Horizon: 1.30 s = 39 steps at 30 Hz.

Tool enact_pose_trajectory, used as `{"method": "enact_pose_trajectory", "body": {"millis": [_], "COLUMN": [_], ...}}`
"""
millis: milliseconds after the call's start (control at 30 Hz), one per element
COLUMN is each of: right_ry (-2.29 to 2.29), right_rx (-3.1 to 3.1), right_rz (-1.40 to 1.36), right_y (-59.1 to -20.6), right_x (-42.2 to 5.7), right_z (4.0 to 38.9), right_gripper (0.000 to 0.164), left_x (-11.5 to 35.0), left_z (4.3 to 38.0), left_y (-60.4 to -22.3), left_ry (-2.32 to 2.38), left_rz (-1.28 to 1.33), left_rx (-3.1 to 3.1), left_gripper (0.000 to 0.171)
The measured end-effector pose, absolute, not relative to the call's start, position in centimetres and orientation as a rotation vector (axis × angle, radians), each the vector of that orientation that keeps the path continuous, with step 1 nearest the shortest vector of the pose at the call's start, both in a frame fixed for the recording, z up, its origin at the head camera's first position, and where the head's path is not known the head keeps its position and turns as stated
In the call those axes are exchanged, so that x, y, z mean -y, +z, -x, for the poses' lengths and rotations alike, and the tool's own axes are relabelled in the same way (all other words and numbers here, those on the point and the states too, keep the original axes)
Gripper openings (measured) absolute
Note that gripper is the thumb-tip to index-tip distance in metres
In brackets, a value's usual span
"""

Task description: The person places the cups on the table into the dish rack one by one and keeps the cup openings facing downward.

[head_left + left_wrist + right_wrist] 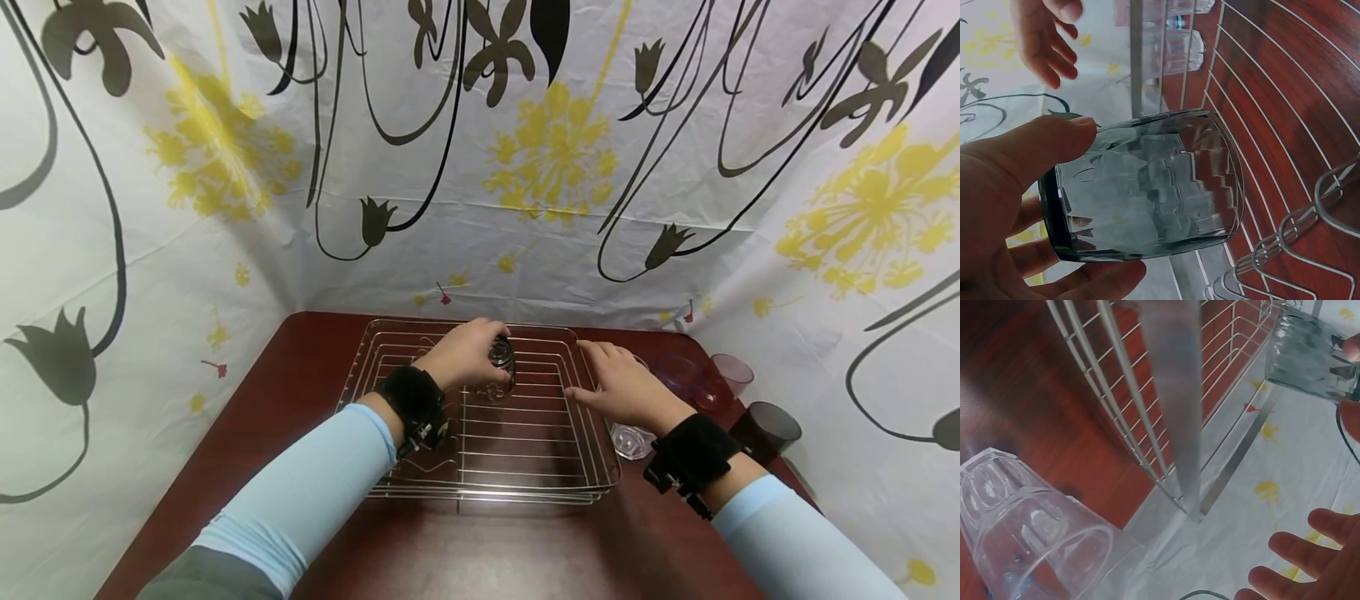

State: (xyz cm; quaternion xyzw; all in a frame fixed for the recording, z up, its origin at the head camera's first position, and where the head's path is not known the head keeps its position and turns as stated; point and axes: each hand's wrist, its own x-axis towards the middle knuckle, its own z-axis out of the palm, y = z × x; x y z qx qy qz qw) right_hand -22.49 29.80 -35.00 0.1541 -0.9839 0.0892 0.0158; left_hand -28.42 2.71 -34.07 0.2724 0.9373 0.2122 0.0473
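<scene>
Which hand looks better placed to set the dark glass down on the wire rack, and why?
Probably the left hand: it grips the dark glass over the wire rack. The right hand, at the rack's right side, holds nothing, so it would likely need a handover first.

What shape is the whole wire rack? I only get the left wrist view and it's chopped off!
Observer: The wire rack is a rectangle with rounded corners.
Child: Besides the smoky faceted glass in the left hand, are there any more dark ones?
Observer: Yes, a dark grey tumbler is near the table's right edge.
Child: Cool! Does the right hand have anything round its wrist?
Observer: Yes, a black band.
</scene>
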Motion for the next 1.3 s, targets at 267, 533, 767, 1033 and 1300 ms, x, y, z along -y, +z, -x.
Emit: {"method": "enact_pose_trajectory", "body": {"millis": [267,533,767,1033,1300], "right_ry": [0.236,0.220,0.241,0.252,0.276], "right_rx": [3.016,3.008,3.018,3.015,3.020], "right_rz": [-0.466,-0.456,-0.447,-0.447,-0.450], "right_y": [-35.2,-35.5,-36.0,-36.2,-36.5], "right_x": [-30.6,-30.9,-31.1,-31.2,-31.4], "right_z": [22.5,22.7,22.8,22.8,22.9], "right_gripper": [0.092,0.092,0.091,0.092,0.089], "left_x": [-3.2,-3.4,-3.5,-3.9,-4.3], "left_z": [29.2,30.2,30.6,31.4,31.6], "left_y": [-34.9,-35.7,-35.9,-36.3,-36.8], "left_ry": [0.574,0.542,0.531,0.511,0.473], "left_rz": [-0.804,-0.805,-0.788,-0.797,-0.801], "left_rx": [-2.878,-2.900,-2.910,-2.904,-2.895], "left_gripper": [0.067,0.067,0.067,0.066,0.065]}}
